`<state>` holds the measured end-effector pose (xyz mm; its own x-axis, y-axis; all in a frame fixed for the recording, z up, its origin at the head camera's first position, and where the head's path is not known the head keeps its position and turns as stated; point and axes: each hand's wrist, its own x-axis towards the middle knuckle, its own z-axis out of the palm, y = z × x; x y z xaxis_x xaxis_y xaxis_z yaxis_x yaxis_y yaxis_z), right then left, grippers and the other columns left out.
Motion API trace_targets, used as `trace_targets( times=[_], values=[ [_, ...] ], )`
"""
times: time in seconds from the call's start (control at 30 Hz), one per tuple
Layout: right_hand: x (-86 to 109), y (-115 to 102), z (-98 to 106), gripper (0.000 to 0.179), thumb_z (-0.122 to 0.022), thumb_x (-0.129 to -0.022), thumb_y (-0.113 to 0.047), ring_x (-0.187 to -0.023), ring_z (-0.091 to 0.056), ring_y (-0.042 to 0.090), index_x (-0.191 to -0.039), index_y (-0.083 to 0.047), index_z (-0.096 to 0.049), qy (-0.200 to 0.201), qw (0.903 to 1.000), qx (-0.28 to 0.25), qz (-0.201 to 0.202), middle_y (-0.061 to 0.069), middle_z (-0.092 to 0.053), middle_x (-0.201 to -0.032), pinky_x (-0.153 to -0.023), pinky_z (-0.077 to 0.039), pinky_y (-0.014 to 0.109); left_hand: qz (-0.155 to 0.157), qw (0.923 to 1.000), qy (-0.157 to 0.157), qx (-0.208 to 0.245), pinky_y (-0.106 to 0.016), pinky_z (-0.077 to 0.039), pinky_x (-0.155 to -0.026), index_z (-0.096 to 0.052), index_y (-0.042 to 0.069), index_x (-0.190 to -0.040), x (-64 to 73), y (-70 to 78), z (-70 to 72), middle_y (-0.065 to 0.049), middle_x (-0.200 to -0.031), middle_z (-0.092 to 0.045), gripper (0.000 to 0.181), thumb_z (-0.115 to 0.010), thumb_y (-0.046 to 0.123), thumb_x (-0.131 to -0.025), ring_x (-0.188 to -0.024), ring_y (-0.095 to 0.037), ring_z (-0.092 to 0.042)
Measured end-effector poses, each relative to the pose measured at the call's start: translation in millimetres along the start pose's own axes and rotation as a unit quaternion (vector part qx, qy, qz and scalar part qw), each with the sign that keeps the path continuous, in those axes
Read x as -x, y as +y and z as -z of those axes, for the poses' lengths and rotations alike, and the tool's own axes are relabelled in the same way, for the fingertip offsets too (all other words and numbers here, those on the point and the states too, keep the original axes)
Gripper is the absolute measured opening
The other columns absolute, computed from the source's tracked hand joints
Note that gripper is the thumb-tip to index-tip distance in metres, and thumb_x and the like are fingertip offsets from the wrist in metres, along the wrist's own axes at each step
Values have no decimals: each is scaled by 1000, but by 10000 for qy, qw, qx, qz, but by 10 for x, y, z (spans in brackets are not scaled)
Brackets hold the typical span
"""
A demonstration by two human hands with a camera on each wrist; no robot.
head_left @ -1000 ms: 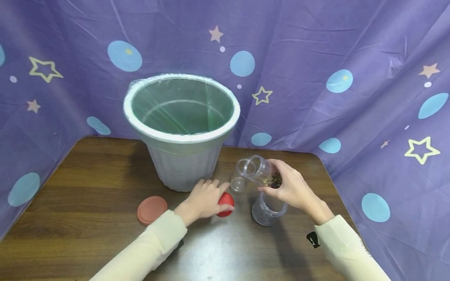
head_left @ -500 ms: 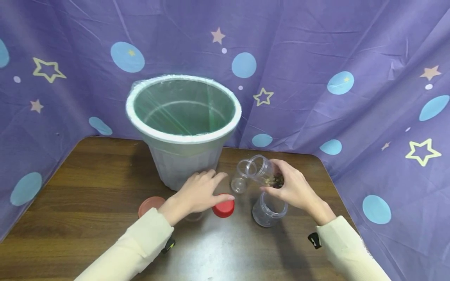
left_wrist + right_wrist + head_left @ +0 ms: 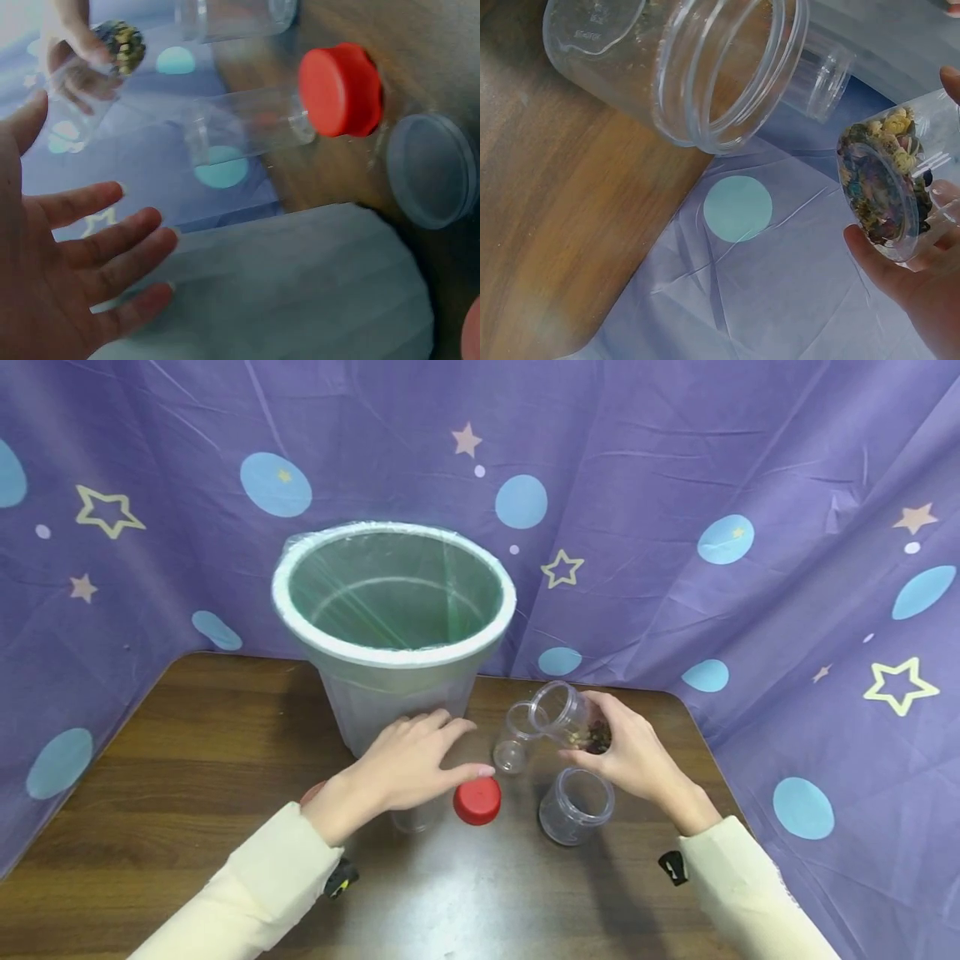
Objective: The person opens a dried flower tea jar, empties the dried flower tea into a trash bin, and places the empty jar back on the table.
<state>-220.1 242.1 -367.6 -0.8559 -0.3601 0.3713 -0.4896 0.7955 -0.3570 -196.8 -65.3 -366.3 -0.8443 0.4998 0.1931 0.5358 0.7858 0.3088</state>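
Observation:
My right hand (image 3: 637,752) grips a clear plastic jar (image 3: 558,710) tilted in the air, its open mouth facing left. Dried flowers (image 3: 881,161) lie gathered at the jar's bottom end. My left hand (image 3: 397,764) hovers with fingers spread and nothing in it; the left wrist view shows its bare palm. Just past its thumb, a red screw lid (image 3: 477,802) rests on the table. Below the held jar stands a wider, open clear jar (image 3: 572,814). A narrow clear jar (image 3: 511,753) stands behind, partly overlapped by the held jar's mouth.
A tall grey bin (image 3: 330,639) with a plastic liner stands at the back of the wooden table (image 3: 187,793). A clear round lid (image 3: 431,172) lies near the red one. My left wrist mostly hides a salmon-coloured lid (image 3: 312,792). A purple curtain (image 3: 637,485) hangs behind.
My left hand has let go of the red lid and lifted away to the left. My right hand has raised the jar slightly and shifted it right.

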Motion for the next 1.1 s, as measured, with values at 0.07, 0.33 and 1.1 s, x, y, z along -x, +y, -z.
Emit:
trace_targets(
  times=[0.07,0.33,1.1],
  values=[
    [-6,-4,6,75,-89,-69,-31,-104,-64,21,-132,-11,-53,40,10000,-35,-20,5,-66,-119,-88,-52,43,49,9999,130,21,-47,-53,-87,-61,14,-130,32,-10,72,-8,-118,-66,65,-57,64,-89,-106,-29,-67],
    [-21,1,41,74,-89,-68,-31,-96,-63,20,-131,-11,-54,60,9998,8,-169,5,-67,-111,-82,-52,41,451,9984,264,196,-47,-55,-80,-70,20,-116,167,-62,291,0,-108,-71,53,-57,64,-89,-98,-25,-70],
    [-113,29,159,73,-89,-68,-34,-91,-64,20,-128,-9,-55,187,9994,116,-248,4,-67,-105,-79,-51,41,818,9889,950,803,-31,-49,-68,-73,24,-98,387,-434,575,12,-76,-69,33,-54,50,-97,-72,-4,-63]
  ],
)
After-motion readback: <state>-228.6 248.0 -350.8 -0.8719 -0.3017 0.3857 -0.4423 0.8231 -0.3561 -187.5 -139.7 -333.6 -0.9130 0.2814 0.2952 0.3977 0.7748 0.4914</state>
